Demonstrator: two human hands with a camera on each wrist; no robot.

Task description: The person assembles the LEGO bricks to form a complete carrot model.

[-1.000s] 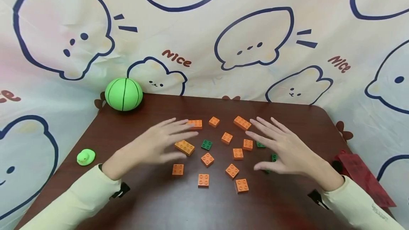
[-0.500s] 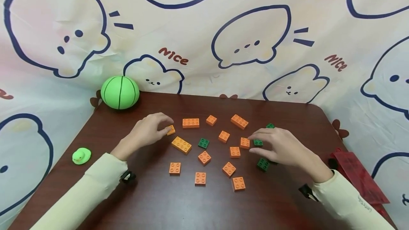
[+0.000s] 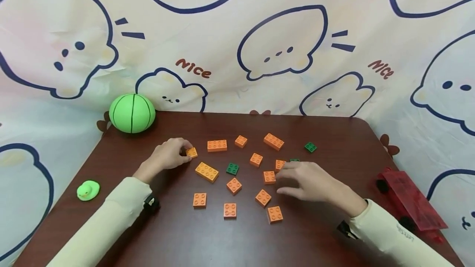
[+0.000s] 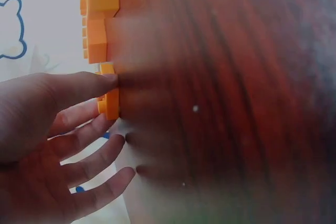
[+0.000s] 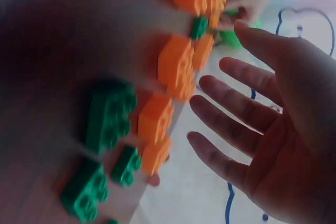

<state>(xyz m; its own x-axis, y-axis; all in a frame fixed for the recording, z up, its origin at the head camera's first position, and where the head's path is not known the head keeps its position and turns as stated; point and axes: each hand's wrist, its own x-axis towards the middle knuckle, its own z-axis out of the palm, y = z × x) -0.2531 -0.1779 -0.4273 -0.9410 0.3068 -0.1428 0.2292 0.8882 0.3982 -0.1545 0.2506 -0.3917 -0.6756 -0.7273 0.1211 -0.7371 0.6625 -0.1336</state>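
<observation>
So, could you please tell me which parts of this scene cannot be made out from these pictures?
- Head view: the right hand covers the green plastic bricks under it, so their number is hidden.
- Left wrist view: the dark brown wooden table is blurred; the left hand touches a small orange brick, but its grip is unclear.
- Head view: the red plastic piece is too indistinct to identify.
</observation>
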